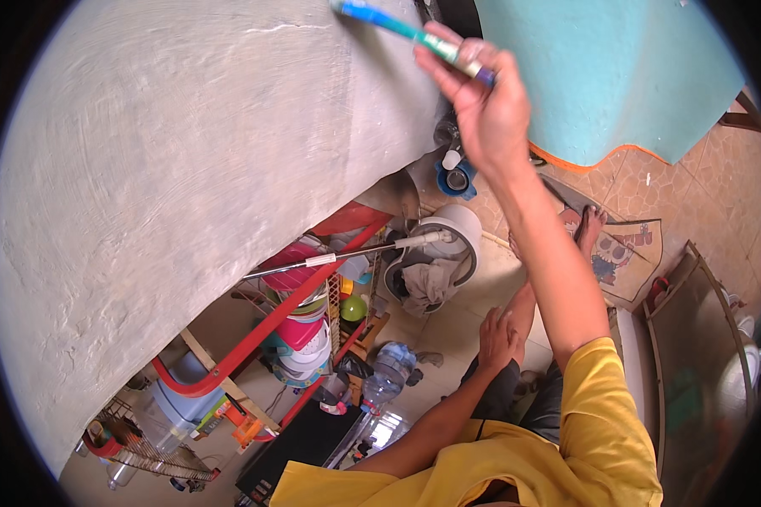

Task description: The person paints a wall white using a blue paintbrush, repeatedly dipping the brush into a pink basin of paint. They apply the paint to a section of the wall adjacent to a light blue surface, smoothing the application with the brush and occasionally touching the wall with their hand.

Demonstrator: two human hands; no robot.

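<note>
My right hand (491, 108) is raised at the top of the view, gripping a slender brush-like tool (406, 32) with a blue and green shaft and a purple end. Its pale tip lies close to the rough whitish plastered wall (184, 139); blur hides whether they touch. A thin crack (288, 27) runs across the plaster near that tip. Lower down, my left hand (500, 336) rests on my bent leg, fingers slightly apart and holding nothing.
Below the wall, a red-framed rack (292, 304) holds dishes. A mop handle (355, 253) leans over a white bucket (463, 222) with a rag. A large plastic water bottle (390, 374) lies on the floor. Turquoise cloth (602, 76) hangs right, above a printed mat (628, 253).
</note>
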